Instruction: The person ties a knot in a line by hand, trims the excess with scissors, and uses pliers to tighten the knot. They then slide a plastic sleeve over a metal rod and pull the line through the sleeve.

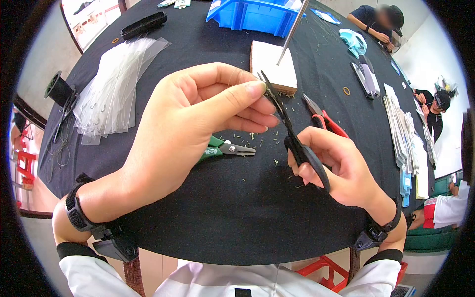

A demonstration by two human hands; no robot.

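My left hand (183, 119) is raised over the table, its thumb and index finger pinched together. What they pinch is too small to make out; a faint thin strand seems to show by the fingertips. My right hand (341, 166) grips black-handled scissors (283, 110), fingers in the loops. The blades point up and away, their tips beside my left thumb and slightly apart. Partly behind my left hand lie green-handled pliers (237, 149). Red-handled pliers (319, 114) rest beyond my right hand. Small clippings (276, 162) are scattered between them.
A white-topped block (269, 59) holds an upright metal rod (292, 34); a blue bin (247, 17) stands behind. Clear plastic sleeves (111, 89) and a black spool (59, 89) lie left. A stapler (366, 78) and stacked packets (403, 133) lie right. Other people sit farther right.
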